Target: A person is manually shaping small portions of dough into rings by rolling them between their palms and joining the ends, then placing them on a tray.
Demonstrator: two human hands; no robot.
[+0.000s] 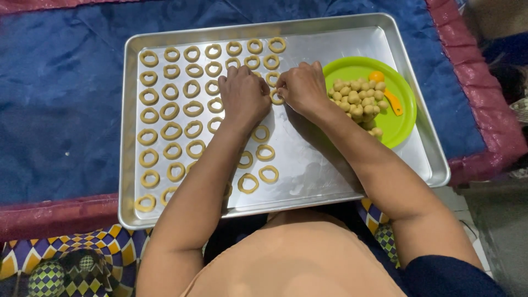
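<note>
We see both hands meeting near the middle of the tray, toward its far edge. The left hand (243, 94) lies knuckles-up with its fingers curled down onto the metal, and the right hand (301, 87) sits just beside it, fingertips pinched narrowly on a small dough ring (276, 98) that rests on the tray surface. We cannot tell whether the left fingers grip that same ring or only press next to it.

Around the hands we find rows of dough rings (171, 131) filling the left half of the baking tray (330, 181), running from its far edge to its near edge; a few more lie just on the near side of the hands, partly hidden by the left forearm.

Against the tray's right edge sits a green plate (399, 129) holding a heap of small dough balls (358, 99), with an orange spoon (388, 92) lying on it beside the heap. The right wrist passes close by the plate's left rim.

Under the tray lies a dark blue cloth (60, 104) with a reddish border.
</note>
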